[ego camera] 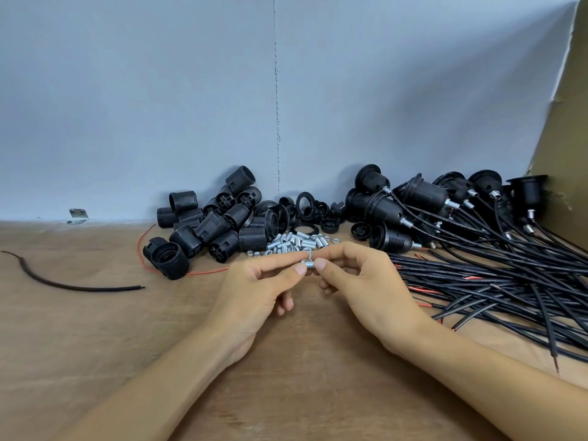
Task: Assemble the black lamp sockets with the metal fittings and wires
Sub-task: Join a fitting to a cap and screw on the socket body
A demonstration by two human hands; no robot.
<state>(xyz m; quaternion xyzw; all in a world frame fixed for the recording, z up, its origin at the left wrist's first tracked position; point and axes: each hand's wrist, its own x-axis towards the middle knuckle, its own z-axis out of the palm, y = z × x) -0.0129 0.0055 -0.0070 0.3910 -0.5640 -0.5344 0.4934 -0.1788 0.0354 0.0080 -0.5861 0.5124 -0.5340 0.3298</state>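
My left hand and my right hand meet above the middle of the wooden table. Between their fingertips they pinch one small threaded metal fitting; a nut sits at its top end, near my left forefinger. Just behind lies a heap of loose metal fittings and nuts. A pile of black socket shells lies at the back left, with black rings and caps in the middle. Sockets joined to black wires are stacked at the back right.
The black wires fan across the right side of the table, some with red ends. A loose black wire piece lies at the left, and a thin red wire curls beside the shells. A grey wall stands behind; cardboard leans at the right.
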